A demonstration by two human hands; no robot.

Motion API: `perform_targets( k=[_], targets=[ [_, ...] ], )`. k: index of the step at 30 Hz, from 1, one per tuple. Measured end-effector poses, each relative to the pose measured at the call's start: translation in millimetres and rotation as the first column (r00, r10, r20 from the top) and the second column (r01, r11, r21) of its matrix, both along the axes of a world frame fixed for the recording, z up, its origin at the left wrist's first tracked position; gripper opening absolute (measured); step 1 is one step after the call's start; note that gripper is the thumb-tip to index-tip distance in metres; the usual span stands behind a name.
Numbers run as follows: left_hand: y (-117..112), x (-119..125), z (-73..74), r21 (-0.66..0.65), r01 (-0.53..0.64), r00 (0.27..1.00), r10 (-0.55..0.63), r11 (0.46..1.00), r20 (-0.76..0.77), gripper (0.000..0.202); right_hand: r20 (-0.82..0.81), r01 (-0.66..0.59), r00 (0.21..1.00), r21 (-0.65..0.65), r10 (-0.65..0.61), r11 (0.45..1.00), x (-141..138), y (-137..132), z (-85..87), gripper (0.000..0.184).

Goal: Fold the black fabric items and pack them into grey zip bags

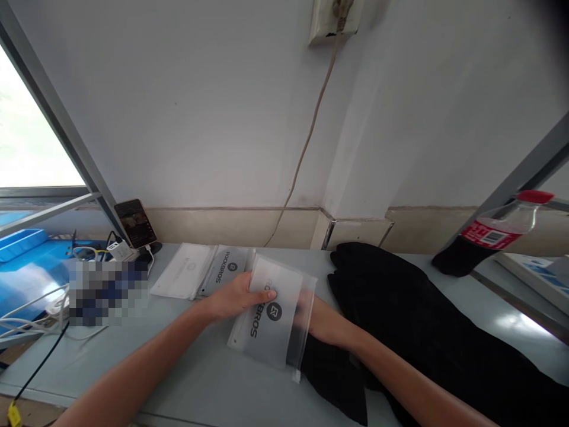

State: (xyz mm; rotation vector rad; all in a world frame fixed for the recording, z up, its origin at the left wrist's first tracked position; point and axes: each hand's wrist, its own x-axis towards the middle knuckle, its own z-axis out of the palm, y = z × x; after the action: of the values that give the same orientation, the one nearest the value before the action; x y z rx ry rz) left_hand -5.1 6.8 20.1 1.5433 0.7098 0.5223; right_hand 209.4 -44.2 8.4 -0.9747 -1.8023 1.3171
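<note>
My left hand grips the left edge of a frosted plastic zip bag printed ROCKBROS, thumb on top, lifting it off the grey table. My right hand is pushed inside the bag from its right side; only the wrist and forearm show, the fingers are a blur behind the plastic. A pile of black fabric lies just right of the bag, partly under my right arm.
More flat ROCKBROS bags lie behind my left hand. A phone leans on a metal post at the back left, with a charger and cables. A cola bottle lies at the far right. A cord hangs down the wall.
</note>
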Motion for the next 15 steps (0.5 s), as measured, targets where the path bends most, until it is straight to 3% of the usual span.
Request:
perform_targets(
  k=[4,7,10,13,15],
  targets=[
    [-1,-1,-0.1,-0.066,-0.052,0.997,0.049,0.996,-0.057,0.046,-0.039,0.163,0.986,0.071,-0.161,0.984,-1,2,1.7,0.029],
    [8,-7,-1.7,-0.056,-0.068,0.992,0.062,0.996,-0.106,0.042,-0.098,0.114,0.989,-0.015,-0.115,0.993,5,4,4.9,0.035],
    [20,-15,-2.6,0.005,-0.296,0.953,0.296,0.955,-0.071,0.042,-0.053,0.193,0.979,-0.072,-0.197,0.978,14,8,3.6,0.043],
    [27,-19,-1.6,-0.023,-0.531,0.846,0.531,0.847,0.037,0.045,-0.068,0.465,0.872,-0.193,-0.484,0.864,22,17,-4.6,0.046],
    [26,-18,-1.6,-0.109,-0.612,0.777,0.621,0.783,0.102,0.047,-0.155,0.530,0.782,-0.342,-0.603,0.776,25,21,-9.7,0.043]
  ],
)
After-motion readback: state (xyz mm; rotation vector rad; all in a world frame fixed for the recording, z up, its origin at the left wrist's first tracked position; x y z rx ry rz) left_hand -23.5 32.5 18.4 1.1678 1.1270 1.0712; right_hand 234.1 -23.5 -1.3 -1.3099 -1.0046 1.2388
